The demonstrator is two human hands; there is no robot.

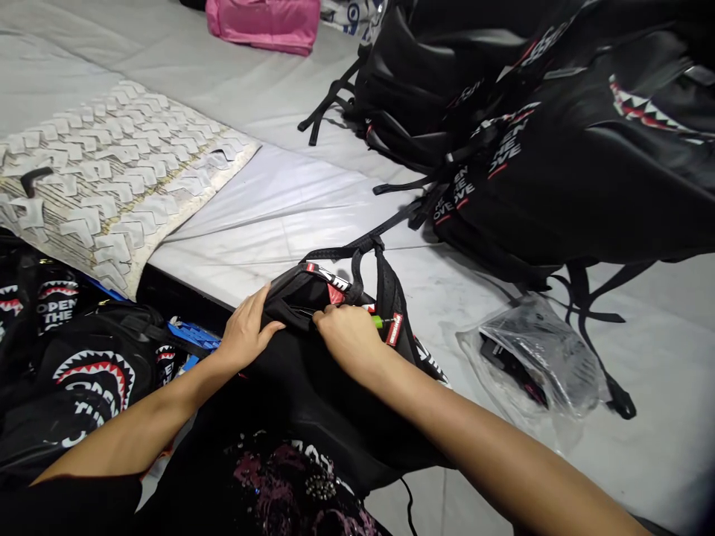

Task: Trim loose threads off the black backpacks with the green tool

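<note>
A black backpack (318, 372) with white lettering and red labels lies at the table's edge against my body. My left hand (246, 331) grips its upper left edge, fingers behind the fabric and thumb in front. Closed over the backpack's top, my right hand (349, 335) holds a green-handled tool (378, 321). A thin shaft runs from that fist toward the left hand; its tip is hard to make out against the dark fabric. Straps and a carry loop (360, 260) rise behind the right hand.
Black backpacks (558, 179) are piled at the right, straps trailing. A clear plastic bag (536, 365) with dark items lies nearby. At left are a board of white cut pieces (112, 164) and more backpacks (106, 372) below table level. A pink bag (265, 22) sits at the back.
</note>
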